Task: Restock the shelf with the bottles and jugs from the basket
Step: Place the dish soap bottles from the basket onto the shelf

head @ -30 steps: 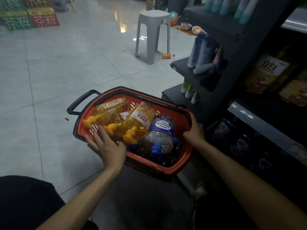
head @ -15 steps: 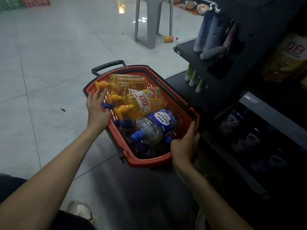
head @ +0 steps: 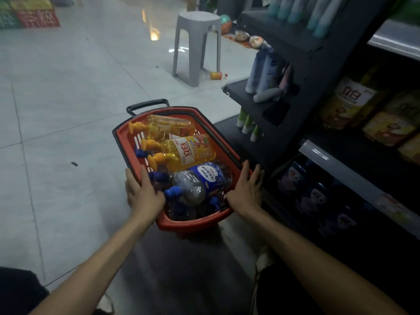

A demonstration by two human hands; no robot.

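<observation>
A red basket [head: 229, 148] with a black handle [head: 147, 105] stands on the floor beside the dark shelf [head: 314, 151]. Inside lie yellow oil jugs [head: 188, 151] with yellow caps, another yellow bottle [head: 168, 126] behind them, and a clear water bottle [head: 204, 178] with a blue label and blue cap. More blue-capped bottles lie underneath. My left hand [head: 143, 192] rests on the basket's left rim, thumb inside, fingers straight down the outside. On the right rim lies my right hand [head: 247, 187], fingers spread and straight.
The shelf's bottom level holds dark bottles [head: 318, 194]; yellow packages [head: 354, 103] stand above. An end rack carries tubes and bottles [head: 263, 71]. A grey stool [head: 197, 42] and a small fallen bottle [head: 216, 75] are on the tiled floor behind; crates [head: 34, 14] stand far left.
The basket has been turned and shifted, so its short end now faces me beside the shelf. My left hand slid back along the left rim; my right hand's fingers have straightened on the right rim.
</observation>
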